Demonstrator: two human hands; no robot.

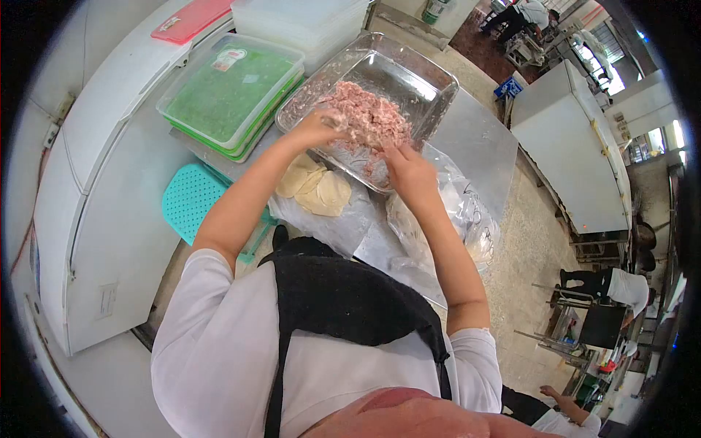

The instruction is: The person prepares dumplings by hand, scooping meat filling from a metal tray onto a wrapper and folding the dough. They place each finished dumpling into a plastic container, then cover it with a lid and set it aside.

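A mound of raw ground meat (374,111) lies in a large steel tray (427,82), heaped towards its near side. My left hand (319,127) reaches over the tray's left rim, its fingers closed into the meat's left edge. At the near right side of the mound, my right hand (410,172) has its fingers closed on meat by the rim. Just below the tray, pale round dough wrappers (315,188) rest on a clear plastic sheet (332,225). Beside my right forearm sits a clear plastic bag (467,212) with pale contents.
Stacked green-lidded containers (230,87) stand left of the tray, with clear bins (299,25) behind. A turquoise stool (191,198) is under my left arm, near a white chest freezer (109,197). The metal table (475,139) extends right. Other people work farther off.
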